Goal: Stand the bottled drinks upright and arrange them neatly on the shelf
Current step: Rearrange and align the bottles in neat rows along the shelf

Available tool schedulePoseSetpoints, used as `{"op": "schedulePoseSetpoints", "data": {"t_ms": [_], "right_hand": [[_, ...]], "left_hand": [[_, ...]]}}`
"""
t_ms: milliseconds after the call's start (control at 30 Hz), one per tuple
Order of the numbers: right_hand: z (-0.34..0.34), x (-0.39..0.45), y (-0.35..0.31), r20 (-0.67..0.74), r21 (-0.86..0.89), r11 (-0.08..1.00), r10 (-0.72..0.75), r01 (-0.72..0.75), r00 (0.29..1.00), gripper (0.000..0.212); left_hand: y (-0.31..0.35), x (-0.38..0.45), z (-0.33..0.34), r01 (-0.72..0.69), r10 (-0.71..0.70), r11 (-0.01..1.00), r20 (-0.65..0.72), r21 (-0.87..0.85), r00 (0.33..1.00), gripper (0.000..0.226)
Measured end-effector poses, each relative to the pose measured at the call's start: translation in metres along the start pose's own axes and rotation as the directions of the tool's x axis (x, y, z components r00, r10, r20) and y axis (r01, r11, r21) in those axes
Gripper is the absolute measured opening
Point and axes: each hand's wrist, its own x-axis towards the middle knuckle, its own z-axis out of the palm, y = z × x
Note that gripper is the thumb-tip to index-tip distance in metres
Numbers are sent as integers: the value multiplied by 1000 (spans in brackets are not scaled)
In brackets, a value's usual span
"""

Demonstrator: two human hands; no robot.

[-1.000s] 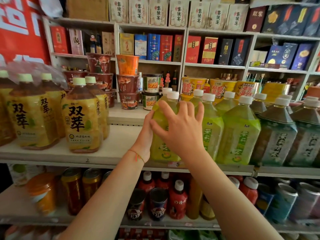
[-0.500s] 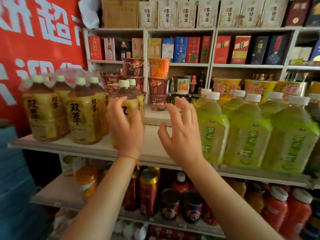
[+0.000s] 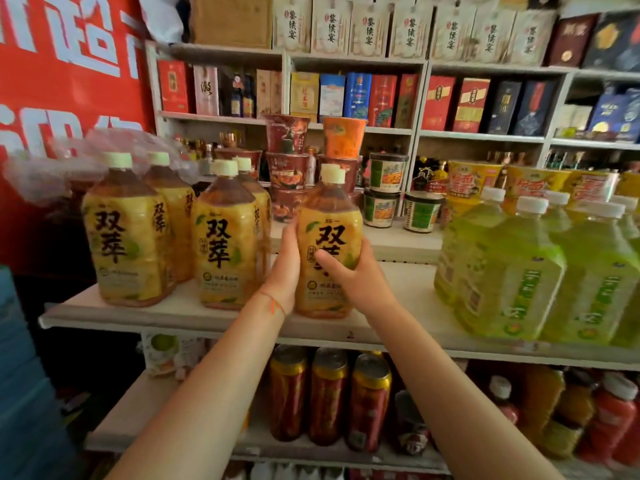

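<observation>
Yellow tea bottle (image 3: 329, 244) stands upright on the shelf (image 3: 173, 315). I clamp it between my left hand (image 3: 284, 271) and right hand (image 3: 353, 276), beside two similar bottles (image 3: 225, 237).

Stacked noodle cups (image 3: 290, 169) stand before boxed liquor (image 3: 356, 95), beside a red banner (image 3: 69, 74).
</observation>
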Motion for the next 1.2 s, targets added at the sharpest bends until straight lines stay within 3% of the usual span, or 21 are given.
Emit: {"op": "schedulePoseSetpoints", "data": {"t_ms": [467, 633, 700, 767, 867, 933, 1200], "right_hand": [[-46, -29, 16, -102, -19, 999, -46, 44, 994, 77], [-75, -44, 21, -183, -128, 985, -136, 114, 974, 98], [-85, -53, 14, -202, -274, 930, -306, 246, 930, 97], [-97, -57, 4, -175, -497, 795, -486, 349, 856, 84], [-118, -49, -8, -100, -818, 507, -593, 274, 799, 68], [-129, -42, -8, -36, -898, 374, -591, 234, 806, 62], [-145, -39, 3, -27, -894, 358, -644, 270, 764, 58]], "left_hand": [[-15, -15, 48, 61, -53, 997, 156, -45, 986, 71], [-23, -25, 77, 42, -34, 998, 186, -39, 982, 71], [-23, -28, 88, 14, -11, 1000, 202, -18, 979, 70], [-24, -31, 100, -1, 1, 1000, 193, -4, 981, 68], [-25, -33, 116, 5, -6, 1000, 167, 7, 986, 66], [-27, -34, 126, 7, -9, 1000, 149, 14, 989, 64], [-33, -44, 155, -91, 90, 996, 86, 3, 992, 54]]}}
